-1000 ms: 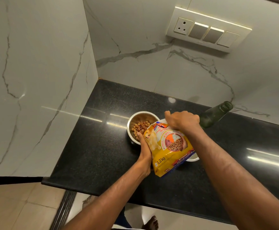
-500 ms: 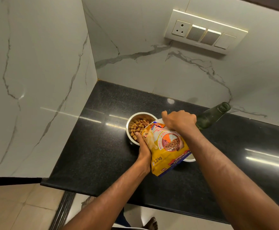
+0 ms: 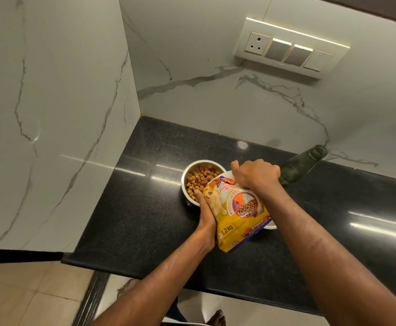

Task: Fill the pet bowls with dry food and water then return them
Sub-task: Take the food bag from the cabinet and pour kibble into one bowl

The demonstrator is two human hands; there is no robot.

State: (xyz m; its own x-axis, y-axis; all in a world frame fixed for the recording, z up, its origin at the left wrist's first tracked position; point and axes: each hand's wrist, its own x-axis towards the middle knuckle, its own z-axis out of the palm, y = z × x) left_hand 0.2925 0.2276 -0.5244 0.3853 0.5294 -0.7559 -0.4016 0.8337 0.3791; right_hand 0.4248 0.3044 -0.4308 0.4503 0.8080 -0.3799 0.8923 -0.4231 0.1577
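Note:
A steel pet bowl (image 3: 188, 176) stands on the black counter (image 3: 145, 220) and holds a layer of brown kibble (image 3: 199, 178). A yellow 1.2 kg pet food bag (image 3: 237, 215) is tipped over the bowl's right side. My left hand (image 3: 207, 215) grips the bag's left edge, and my right hand (image 3: 254, 174) clutches its top. A second, white-rimmed bowl (image 3: 270, 225) lies mostly hidden under the bag. A green glass bottle (image 3: 302, 164) stands just right of my right hand, its mouth uncapped.
Marble walls close the counter at the left and back. A switch panel with a socket (image 3: 291, 47) is on the back wall. The counter's front edge (image 3: 121, 270) drops to a tiled floor, where a bare foot (image 3: 215, 318) shows.
More kibble now lies in the steel bowl than one second ago. Both hands keep hold of the bag in nearly the same spot.

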